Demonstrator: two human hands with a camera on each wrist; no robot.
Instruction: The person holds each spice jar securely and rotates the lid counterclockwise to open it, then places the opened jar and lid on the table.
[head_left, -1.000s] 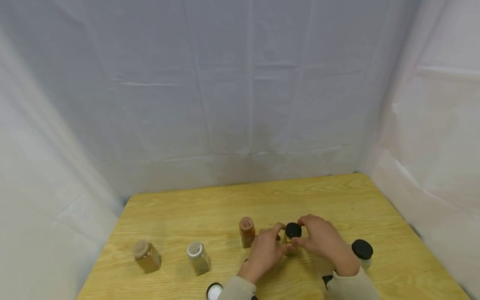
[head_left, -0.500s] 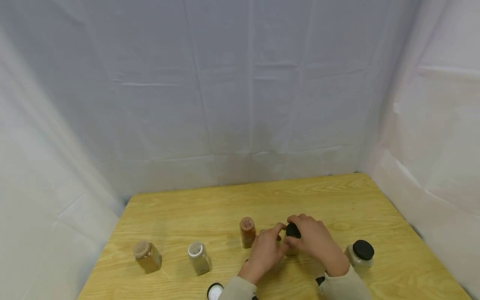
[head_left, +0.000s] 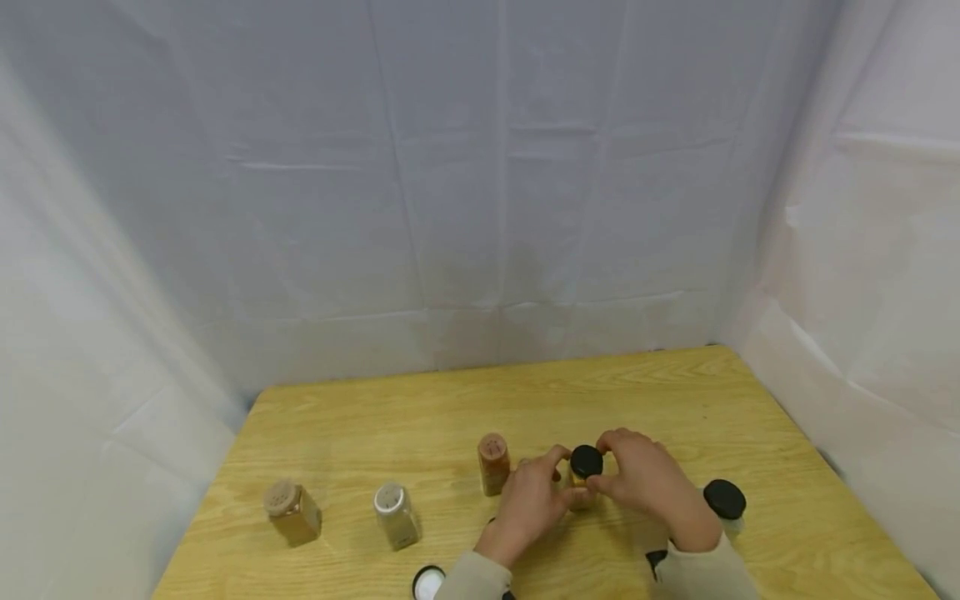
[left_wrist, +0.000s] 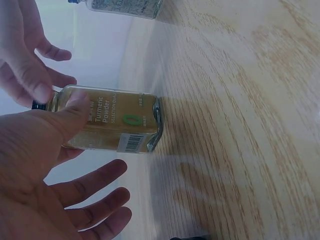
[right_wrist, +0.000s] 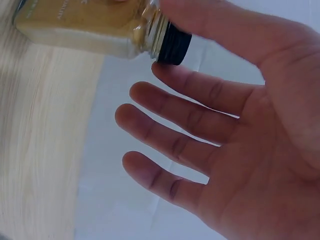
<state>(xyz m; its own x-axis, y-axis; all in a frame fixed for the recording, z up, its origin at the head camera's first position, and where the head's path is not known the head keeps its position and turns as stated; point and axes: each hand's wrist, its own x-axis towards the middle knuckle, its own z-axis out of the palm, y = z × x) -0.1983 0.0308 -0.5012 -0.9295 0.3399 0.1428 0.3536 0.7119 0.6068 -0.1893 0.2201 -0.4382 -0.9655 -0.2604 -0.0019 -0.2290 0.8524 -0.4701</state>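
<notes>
A square glass jar of turmeric powder (left_wrist: 112, 120) with a black lid (head_left: 587, 461) stands upright on the wooden table. My left hand (head_left: 528, 504) holds the jar's upper part between thumb and index finger; its other fingers extend free of the glass. On the opposite side, my right hand (head_left: 647, 477) pinches the lid's edge with thumb and index fingertip. In the right wrist view, the lid (right_wrist: 175, 45) sits on the threaded neck, and the remaining right fingers are spread apart from it.
A reddish spice jar (head_left: 495, 467) stands just left of my left hand. Farther left are a white-topped jar (head_left: 397, 518) and a brown spice jar (head_left: 296, 517). A loose black-rimmed lid (head_left: 429, 582) lies near the front. A black-lidded jar (head_left: 725, 500) stands at the right.
My right hand swung left over the lid half a second ago and is now back at the right, fingers again at the lid's edge. The left hand stays put on the jar.
</notes>
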